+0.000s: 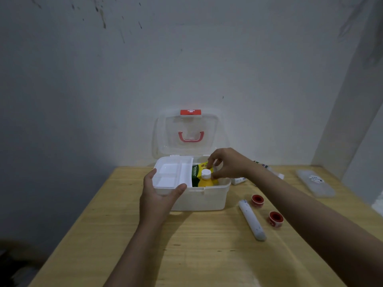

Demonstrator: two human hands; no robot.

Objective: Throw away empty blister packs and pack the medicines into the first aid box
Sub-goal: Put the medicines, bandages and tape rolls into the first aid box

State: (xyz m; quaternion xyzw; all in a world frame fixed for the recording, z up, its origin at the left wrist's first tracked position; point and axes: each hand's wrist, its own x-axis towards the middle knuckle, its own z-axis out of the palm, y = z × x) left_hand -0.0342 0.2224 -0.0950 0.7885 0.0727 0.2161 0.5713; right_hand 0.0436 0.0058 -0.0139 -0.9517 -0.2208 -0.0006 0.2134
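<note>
The white first aid box (207, 198) stands open on the wooden table (196, 255), its clear lid (188, 133) upright against the wall. A white divided tray (173, 175) sits across the left half of the box. My left hand (159, 199) grips the tray's near left corner and the box rim. Inside the right half stand a yellow bottle with a white cap (205, 178) and a green-and-yellow packet (199, 168). My right hand (226, 162) reaches over the box, fingertips pinching the packet's top edge beside the cap.
To the right of the box lie a white tube (251, 219), two red tape rolls (257, 200) (275, 218), small white items (238, 180) behind my right forearm, and a translucent flat case (316, 183). Walls close in behind and at the right.
</note>
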